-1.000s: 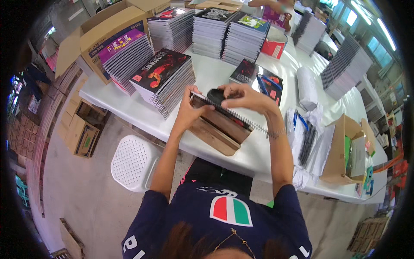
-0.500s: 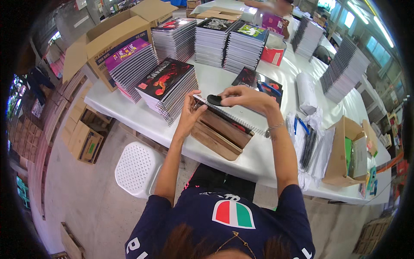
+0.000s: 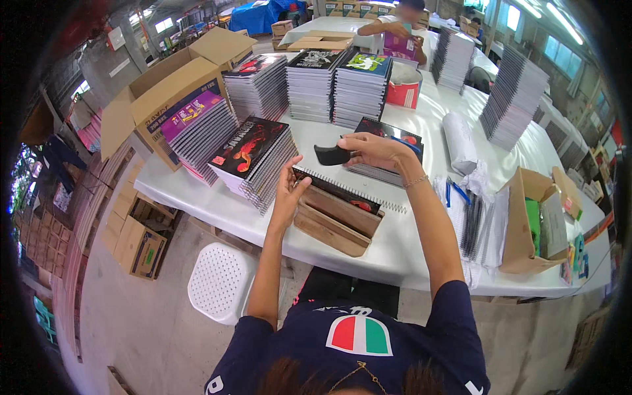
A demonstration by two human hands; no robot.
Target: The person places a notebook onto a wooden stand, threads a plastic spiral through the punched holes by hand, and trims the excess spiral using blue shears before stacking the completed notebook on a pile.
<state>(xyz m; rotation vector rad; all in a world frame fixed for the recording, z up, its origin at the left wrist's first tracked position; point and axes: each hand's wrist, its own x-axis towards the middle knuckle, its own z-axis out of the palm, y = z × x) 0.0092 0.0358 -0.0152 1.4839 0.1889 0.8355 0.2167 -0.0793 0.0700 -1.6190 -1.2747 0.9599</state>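
Note:
A spiral notebook (image 3: 322, 185) with a dark cover stands spine-up in a slotted wooden holder (image 3: 331, 232) at the table's front edge. Its wire coil (image 3: 394, 207) sticks out past the right end. My left hand (image 3: 288, 194) grips the notebook's left end, thumb on the near side and fingers behind. Above the spine, my right hand (image 3: 376, 151) is closed on a curved black object (image 3: 331, 155), whose kind I cannot make out. Beyond that hand lie dark-covered notebooks (image 3: 378, 172) with a blue-handled tool on top, partly hidden by my wrist.
Stacks of spiral notebooks (image 3: 313, 89) line the back and left, beside an open carton (image 3: 174, 99). To the right are a white roll (image 3: 459, 143), black coils (image 3: 471, 227) and a small carton (image 3: 526, 253). A white stool (image 3: 222, 283) stands below. Across the table, a person holds a purple notebook (image 3: 399, 46).
My right hand has lifted and turned the black object, so more of its broad side shows. My left hand stays at the notebook's end. The whole view has shifted slightly.

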